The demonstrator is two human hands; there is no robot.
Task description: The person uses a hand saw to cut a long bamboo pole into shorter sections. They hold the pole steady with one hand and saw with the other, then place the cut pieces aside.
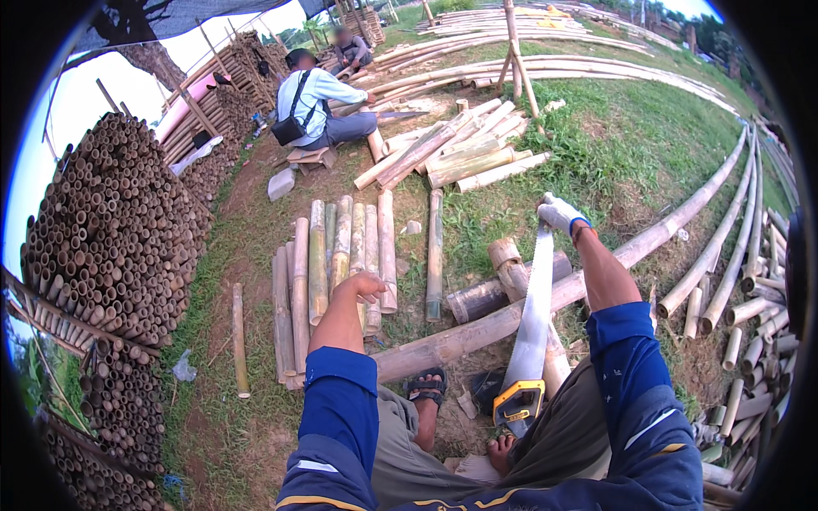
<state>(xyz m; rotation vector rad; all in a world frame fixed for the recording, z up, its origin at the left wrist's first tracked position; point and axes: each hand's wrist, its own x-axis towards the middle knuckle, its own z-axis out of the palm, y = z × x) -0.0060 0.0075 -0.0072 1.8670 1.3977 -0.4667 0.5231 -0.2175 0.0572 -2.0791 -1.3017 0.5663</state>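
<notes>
Colours I see:
My right glove (560,213): white. Saw (535,298): silver blade, yellow-and-black handle (516,416). My sleeves (339,383): blue, navy above. Bamboo lengths (387,251): tan, some greenish.

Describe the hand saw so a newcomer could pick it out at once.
Find the long, thick bamboo pole running diagonally across the lower middle. The hand saw crosses in front of it, tip at the gloved right hand, yellow-and-black handle down by the person's feet. Its flat, silvery blade sets it apart from the round bamboo about it.
</notes>
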